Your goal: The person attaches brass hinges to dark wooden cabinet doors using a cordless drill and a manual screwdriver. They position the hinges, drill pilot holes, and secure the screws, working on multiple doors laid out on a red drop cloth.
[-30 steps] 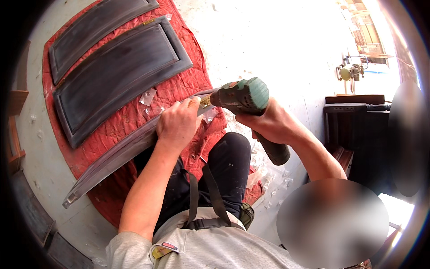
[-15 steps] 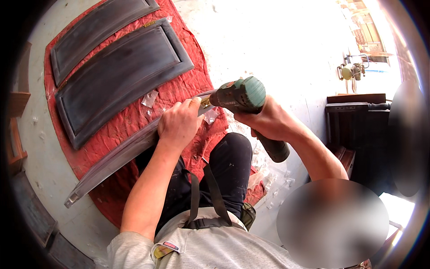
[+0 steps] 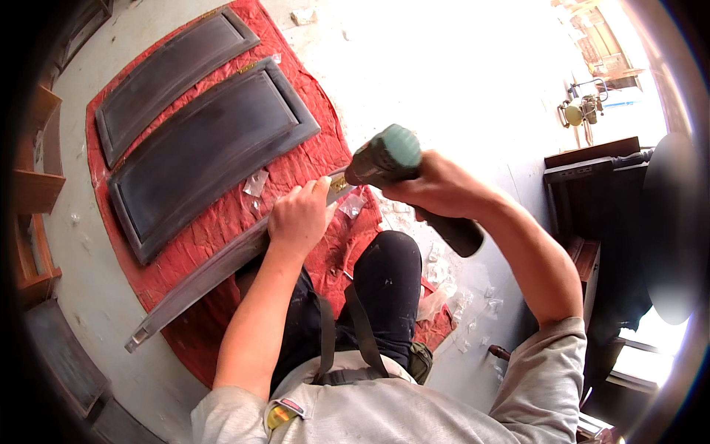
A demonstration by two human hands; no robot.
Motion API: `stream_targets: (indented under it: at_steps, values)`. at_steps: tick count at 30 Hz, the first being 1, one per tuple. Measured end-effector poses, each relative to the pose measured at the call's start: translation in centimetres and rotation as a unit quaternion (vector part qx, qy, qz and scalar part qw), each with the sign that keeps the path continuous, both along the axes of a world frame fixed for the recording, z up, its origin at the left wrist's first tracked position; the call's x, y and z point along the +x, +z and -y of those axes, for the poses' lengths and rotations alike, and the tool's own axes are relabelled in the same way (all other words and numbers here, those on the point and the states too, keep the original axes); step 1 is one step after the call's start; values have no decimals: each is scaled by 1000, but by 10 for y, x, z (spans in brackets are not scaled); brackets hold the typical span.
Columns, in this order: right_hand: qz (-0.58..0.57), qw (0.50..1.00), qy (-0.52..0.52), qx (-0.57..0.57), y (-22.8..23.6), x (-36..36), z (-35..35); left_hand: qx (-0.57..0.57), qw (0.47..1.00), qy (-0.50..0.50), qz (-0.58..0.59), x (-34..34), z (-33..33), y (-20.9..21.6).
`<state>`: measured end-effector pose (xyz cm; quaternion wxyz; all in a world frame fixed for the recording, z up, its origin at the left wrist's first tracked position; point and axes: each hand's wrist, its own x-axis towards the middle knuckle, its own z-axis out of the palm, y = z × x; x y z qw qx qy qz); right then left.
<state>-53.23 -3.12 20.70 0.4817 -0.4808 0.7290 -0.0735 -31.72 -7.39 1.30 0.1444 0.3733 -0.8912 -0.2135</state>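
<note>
A grey cabinet door (image 3: 196, 280) stands on its edge, slanting from lower left up to the middle, against my legs. My left hand (image 3: 299, 218) is closed over its upper edge, fingertips beside a brass hinge (image 3: 338, 184). In my right hand (image 3: 451, 185) is a green and black cordless drill (image 3: 388, 154), gripped by its handle. The drill's nose points down at the hinge end of the door; the bit and any screw are hidden. Two dark panelled doors, a nearer one (image 3: 211, 148) and a farther one (image 3: 174, 78), lie flat beyond it.
A crumpled red cloth (image 3: 296, 166) lies under the doors. Small plastic bags (image 3: 255, 183) and scraps are scattered about. Brown wooden furniture parts (image 3: 41, 192) stand at the left; dark furniture (image 3: 584, 166) and a blurred shape (image 3: 669, 229) are at the right.
The drill and my right hand have shifted slightly left in the picture. The whole view has tilted a little, with the doors lower now. Both hands keep their holds.
</note>
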Motion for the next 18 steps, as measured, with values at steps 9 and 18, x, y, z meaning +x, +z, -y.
stream_targets:
  at_steps: [9, 18]
  values:
    - [48, 943, -195, -267, 102, -78, -115, 26, 999, 1, 24, -3, 7, 9]
    - [-238, 900, -352, -103, -206, -85, -259, -1, 998, -5, 59, -16, 8, -1]
